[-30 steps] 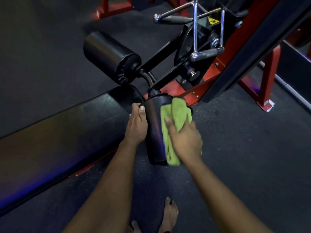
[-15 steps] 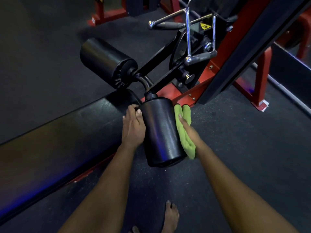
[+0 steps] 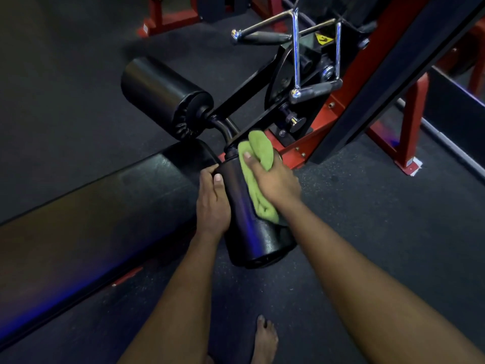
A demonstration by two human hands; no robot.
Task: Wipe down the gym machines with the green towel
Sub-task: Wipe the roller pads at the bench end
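A black padded roller (image 3: 252, 240) of a red-framed gym machine (image 3: 312, 145) points toward me at the centre. My left hand (image 3: 213, 203) grips the roller's left side, thumb on top. My right hand (image 3: 275, 179) holds the bunched green towel (image 3: 258, 158) and presses it on the roller's upper right part, near the black joint. Part of the towel is hidden under my palm. A second black roller (image 3: 162, 95) sticks out to the upper left.
A long black padded bench (image 3: 91, 211) runs along the left. A chrome double handle with black grips (image 3: 309, 61) hangs above the machine's pivot. Red frame legs (image 3: 409, 143) stand at the right. My bare foot (image 3: 265, 340) is on the dark rubber floor.
My right hand brought the towel from the roller's right side back up onto its top, toward the joint end. The left hand stayed gripping the roller's left side.
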